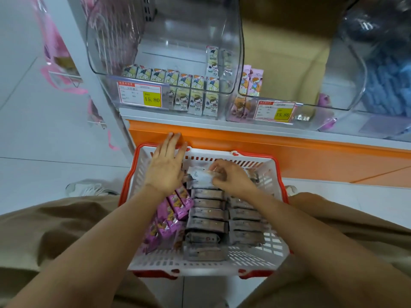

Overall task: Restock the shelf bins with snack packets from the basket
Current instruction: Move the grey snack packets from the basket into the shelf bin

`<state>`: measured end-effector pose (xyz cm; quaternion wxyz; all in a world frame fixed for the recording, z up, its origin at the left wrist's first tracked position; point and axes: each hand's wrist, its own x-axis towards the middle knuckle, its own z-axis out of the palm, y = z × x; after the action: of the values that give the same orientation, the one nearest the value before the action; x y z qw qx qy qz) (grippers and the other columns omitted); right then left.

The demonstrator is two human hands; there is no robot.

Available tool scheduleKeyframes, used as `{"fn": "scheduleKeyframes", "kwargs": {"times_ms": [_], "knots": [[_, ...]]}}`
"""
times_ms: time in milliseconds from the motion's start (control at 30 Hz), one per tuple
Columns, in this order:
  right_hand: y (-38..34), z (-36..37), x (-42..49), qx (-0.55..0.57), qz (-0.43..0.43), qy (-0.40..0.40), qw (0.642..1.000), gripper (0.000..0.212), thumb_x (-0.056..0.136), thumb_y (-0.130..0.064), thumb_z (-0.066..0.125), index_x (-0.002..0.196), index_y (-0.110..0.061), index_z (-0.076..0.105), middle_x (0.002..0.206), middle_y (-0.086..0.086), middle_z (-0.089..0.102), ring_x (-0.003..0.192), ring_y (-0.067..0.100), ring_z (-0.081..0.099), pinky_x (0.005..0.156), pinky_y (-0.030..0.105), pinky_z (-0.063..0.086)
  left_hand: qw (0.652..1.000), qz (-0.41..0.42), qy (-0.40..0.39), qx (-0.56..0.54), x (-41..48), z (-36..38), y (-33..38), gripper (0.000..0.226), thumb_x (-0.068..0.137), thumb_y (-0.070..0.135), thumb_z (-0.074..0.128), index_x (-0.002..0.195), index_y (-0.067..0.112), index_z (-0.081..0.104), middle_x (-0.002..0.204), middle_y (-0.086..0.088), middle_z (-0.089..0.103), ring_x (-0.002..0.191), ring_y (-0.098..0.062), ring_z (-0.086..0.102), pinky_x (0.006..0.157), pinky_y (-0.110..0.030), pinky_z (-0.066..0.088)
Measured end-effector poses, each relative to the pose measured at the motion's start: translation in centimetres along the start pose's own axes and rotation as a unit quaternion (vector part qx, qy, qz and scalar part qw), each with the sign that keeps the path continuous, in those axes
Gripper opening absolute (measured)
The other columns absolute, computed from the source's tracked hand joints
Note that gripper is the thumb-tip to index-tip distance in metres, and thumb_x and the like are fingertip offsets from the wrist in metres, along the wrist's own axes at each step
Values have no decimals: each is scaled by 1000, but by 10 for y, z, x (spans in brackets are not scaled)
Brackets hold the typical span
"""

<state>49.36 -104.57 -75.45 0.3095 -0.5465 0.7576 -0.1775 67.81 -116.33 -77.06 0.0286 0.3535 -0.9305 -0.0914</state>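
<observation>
Grey foil packets (209,213) stand in two packed rows in the white, red-rimmed basket (138,174), which sits on the floor between the person's knees. Purple packets (175,203) lean along its left side.

Right hand (231,177): grip pinching one grey packet (201,177) at the far end of the rows, lifted slightly above its neighbours. Left hand (165,167): grip spread flat, fingers straight and reaching over the basket's far left rim, holding nothing.

Step in hand, as I read it: drawing out one packet for the shelf.

- Lift straight up so the tight row behind does not tip.
- The flat left hand could steady the purple stack or the rim.
- Turn the printed face forward before placing. Only the grey backs show, so I cannot tell which bin it belongs in.
- The left clear bin (106,70) has cream packets (178,80) upright along its front and bare space behind. The right bin (311,101) holds a few pink ones (251,83).
- Set it upright, in line with the existing row.
</observation>
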Motion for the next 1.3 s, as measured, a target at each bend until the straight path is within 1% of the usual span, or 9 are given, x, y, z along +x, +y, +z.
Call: {"fn": "scheduleKeyframes", "kwargs": {"times_ms": [200, 367, 500, 633, 733, 900, 1000, 1133, 1300], "knots": [[-36, -34, -8, 85, -20, 62, 994, 16, 87, -20, 69, 103, -17, 69, 85, 8, 69, 73, 16, 60, 65, 27, 47, 987, 140, 17, -75, -18, -28, 8, 70, 91, 24, 59, 153, 17, 28, 149, -8, 38, 137, -27, 35, 112, -40, 24], [-77, -62, -20, 210, -12, 62, 976, 29, 92, -34, 66, 113, -15, 61, 90, 5, 69, 76, 14, 63, 69, 28, 50, 974, 72, 108, -186, -27, -51, 13, 37, 94, 22, 60, 129, 12, 57, 110, -8, 60, 100, -29, 58, 76, -34, 37], [-107, -72, -27, 304, -30, 96, 947, 34, 94, -24, 64, 119, -10, 46, 85, 7, 69, 68, 12, 65, 63, 25, 52, 920, -8, 94, -381, -36, -74, 11, 35, 89, 36, 58, 119, 21, 66, 97, 0, 71, 86, -21, 64, 75, -38, 49], [-128, -68, -28, 273, -104, 139, 946, 26, 91, -11, 67, 99, -17, 44, 90, 10, 61, 75, 16, 63, 70, 30, 52, 889, -14, 121, -442, -41, -91, 11, 24, 89, 36, 60, 104, 19, 69, 78, -6, 69, 66, -19, 58, 69, -49, 51], [-143, -66, -26, 237, -151, 175, 944, 22, 91, -8, 64, 91, -19, 46, 89, 5, 55, 79, 19, 59, 73, 37, 51, 880, -23, 151, -450, -44, -102, 12, 40, 81, 53, 54, 97, 20, 69, 75, -7, 68, 67, -25, 59, 66, -50, 51], [-171, -71, -22, 183, -176, 200, 946, 29, 87, -13, 71, 105, -13, 47, 92, 8, 52, 73, 20, 56, 68, 33, 53, 902, -6, 236, -362, -48, -125, 9, 33, 84, 55, 56, 92, 26, 70, 73, 6, 65, 68, -13, 58, 64, -41, 50], [-190, -89, -8, 159, -181, 219, 946, 28, 88, -9, 67, 105, -17, 46, 89, 2, 52, 71, 14, 55, 68, 34, 54, 914, 21, 289, -283, -41, -137, -2, 42, 92, 48, 54, 122, 20, 64, 106, 2, 65, 96, -14, 58, 83, -33, 48], [-211, -130, 25, 121, -140, 286, 940, 28, 90, -12, 66, 112, -14, 49, 81, 1, 53, 58, -4, 51, 60, 21, 49, 925, 36, 347, -152, -18, -143, -31, 49, 89, 27, 55, 136, 13, 54, 136, -8, 53, 131, -27, 44, 116, -46, 26], [-205, -158, 86, 19, -61, 310, 949, 25, 87, -19, 69, 107, -21, 55, 71, 0, 57, 71, 19, 58, 79, 48, 56, 959, 30, 279, -41, -2, -134, -60, 72, 82, 22, 66, 149, 16, 39, 152, -10, 39, 145, -28, 27, 122, -50, 7]]}}
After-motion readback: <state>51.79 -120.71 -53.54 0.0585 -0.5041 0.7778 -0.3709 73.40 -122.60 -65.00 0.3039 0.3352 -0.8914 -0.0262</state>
